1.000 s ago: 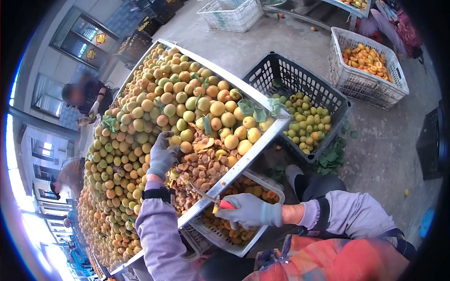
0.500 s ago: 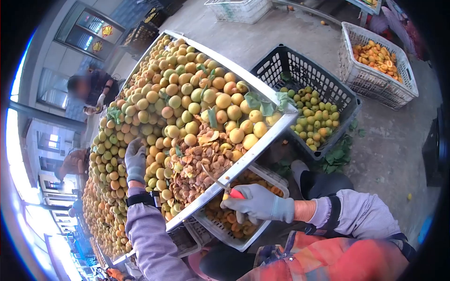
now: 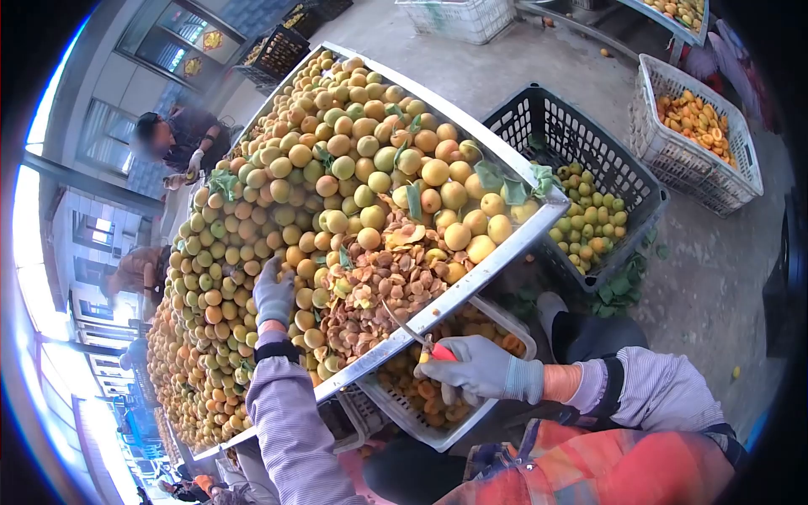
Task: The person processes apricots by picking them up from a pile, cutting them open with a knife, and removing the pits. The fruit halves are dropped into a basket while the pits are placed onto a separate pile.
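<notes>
Apricots [image 3: 295,156] are heaped over a metal-edged table [image 3: 513,249]. My left hand [image 3: 274,295], in a grey glove, rests among the fruit near the front edge; its fingers are bent over the apricots, and what they hold, if anything, is hidden. A pile of brown pits and scraps [image 3: 383,286] lies to its right. My right hand [image 3: 484,369], also gloved, is closed on a red-handled knife [image 3: 441,352] with a thin curved blade, above a white crate [image 3: 438,442] of halved apricots.
A black crate [image 3: 631,189] with greenish fruit stands right of the table, with leaves beneath. Beyond it is a white crate [image 3: 673,151] of halved apricots. Another white crate [image 3: 471,25] stands behind. A co-worker [image 3: 189,139] is across the table; others are at the left.
The whole view has shifted, so the table and crates appear farther right. My left hand is still over the apricots, its fingers slightly lower on the heap. The knife remains in my right hand.
</notes>
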The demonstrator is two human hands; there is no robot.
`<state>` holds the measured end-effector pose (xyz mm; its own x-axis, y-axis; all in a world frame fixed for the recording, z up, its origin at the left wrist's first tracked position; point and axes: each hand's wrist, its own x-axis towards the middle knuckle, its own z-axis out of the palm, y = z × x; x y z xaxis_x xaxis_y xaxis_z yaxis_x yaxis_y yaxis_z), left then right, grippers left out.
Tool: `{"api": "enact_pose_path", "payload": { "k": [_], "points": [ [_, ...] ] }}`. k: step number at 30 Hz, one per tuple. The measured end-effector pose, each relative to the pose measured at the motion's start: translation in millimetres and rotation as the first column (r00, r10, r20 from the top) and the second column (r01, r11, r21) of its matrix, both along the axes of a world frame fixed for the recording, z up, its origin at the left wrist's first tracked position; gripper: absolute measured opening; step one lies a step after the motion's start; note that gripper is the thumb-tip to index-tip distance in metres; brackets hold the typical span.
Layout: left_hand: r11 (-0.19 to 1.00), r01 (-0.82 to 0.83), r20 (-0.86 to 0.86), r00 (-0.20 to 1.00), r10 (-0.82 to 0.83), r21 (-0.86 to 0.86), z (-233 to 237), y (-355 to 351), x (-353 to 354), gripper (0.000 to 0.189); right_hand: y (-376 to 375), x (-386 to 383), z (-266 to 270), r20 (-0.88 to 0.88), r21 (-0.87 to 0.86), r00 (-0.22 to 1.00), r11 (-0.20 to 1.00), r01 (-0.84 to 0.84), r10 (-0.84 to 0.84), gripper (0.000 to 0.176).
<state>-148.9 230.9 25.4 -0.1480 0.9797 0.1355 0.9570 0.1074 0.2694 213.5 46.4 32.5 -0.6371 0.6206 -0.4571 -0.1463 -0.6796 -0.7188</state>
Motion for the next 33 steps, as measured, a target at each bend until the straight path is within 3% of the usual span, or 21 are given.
{"api": "enact_pose_path", "payload": {
  "k": [3, 5, 8, 12, 14, 15, 19, 21, 22, 27, 29, 30, 32, 33],
  "points": [
    [0.992, -0.091, 0.021, 0.995, 0.093, -0.083, -13, 26, 8, 0.042, -1, -7, -6, 0.0, -0.008, 1.0, 1.0, 0.002, -0.002, 0.029],
    [0.979, -0.147, -0.296, 0.95, 0.101, -0.138, 1, 36, 24, 0.045, 0, -9, -10, -0.003, -0.014, 1.0, 1.0, 0.005, -0.005, 0.028],
    [0.864, -0.271, -0.223, 0.956, 0.19, -0.425, 19, 59, 30, 0.049, 3, -12, -11, -0.014, -0.013, 1.0, 1.0, 0.009, -0.009, 0.027],
    [0.872, -0.308, -0.333, 0.925, 0.181, -0.381, 2, 79, 15, 0.051, 5, -16, -11, -0.008, -0.014, 1.0, 1.0, -0.028, 0.028, 0.027],
    [0.839, -0.279, -0.122, 0.96, 0.252, -0.466, 3, 76, 10, 0.054, 3, -19, -11, -0.022, -0.012, 0.999, 0.999, -0.042, 0.042, 0.028],
    [0.842, -0.281, -0.122, 0.96, 0.253, -0.461, 5, 74, 9, 0.054, 3, -19, -10, -0.014, -0.016, 0.999, 0.999, -0.048, 0.048, 0.028],
    [0.943, -0.163, -0.112, 0.984, 0.135, -0.291, -12, 57, 4, 0.044, 5, -16, -7, 0.001, -0.012, 1.0, 0.999, -0.03, 0.03, 0.029],
    [0.986, -0.125, 0.072, 0.988, 0.133, -0.112, -8, 36, 23, 0.039, 5, -18, -10, -0.011, 0.007, 1.0, 1.0, -0.008, 0.008, 0.029],
    [0.991, -0.093, 0.255, 0.96, 0.115, -0.095, -26, 44, 4, 0.036, 4, -18, -12, -0.015, 0.024, 1.0, 1.0, 0.014, -0.014, 0.03],
    [0.999, 0.039, 0.417, 0.907, -0.049, 0.033, 0, 22, 14, 0.042, 9, -13, -5, 0.01, 0.05, 1.0, 0.999, -0.009, 0.009, 0.031],
    [0.986, 0.109, 0.752, 0.639, -0.164, 0.122, 25, 2, 22, 0.043, 10, -10, 0, 0.01, 0.066, 1.0, 0.998, -0.006, 0.005, 0.032],
    [0.986, 0.109, 0.748, 0.644, -0.165, 0.123, 38, -13, 32, 0.043, 11, -9, 3, 0.028, 0.128, 1.0, 0.992, 0.001, -0.005, 0.032],
    [0.981, 0.161, 0.966, 0.216, -0.142, 0.109, 58, -49, 60, 0.044, 13, -7, 6, 0.048, 0.225, 0.999, 0.974, -0.01, 0.0, 0.035],
    [0.967, 0.218, 0.974, 0.151, -0.168, 0.133, 61, -66, 72, 0.044, 14, -7, 5, 0.047, 0.223, 0.999, 0.975, -0.014, 0.003, 0.035]
  ]
}}
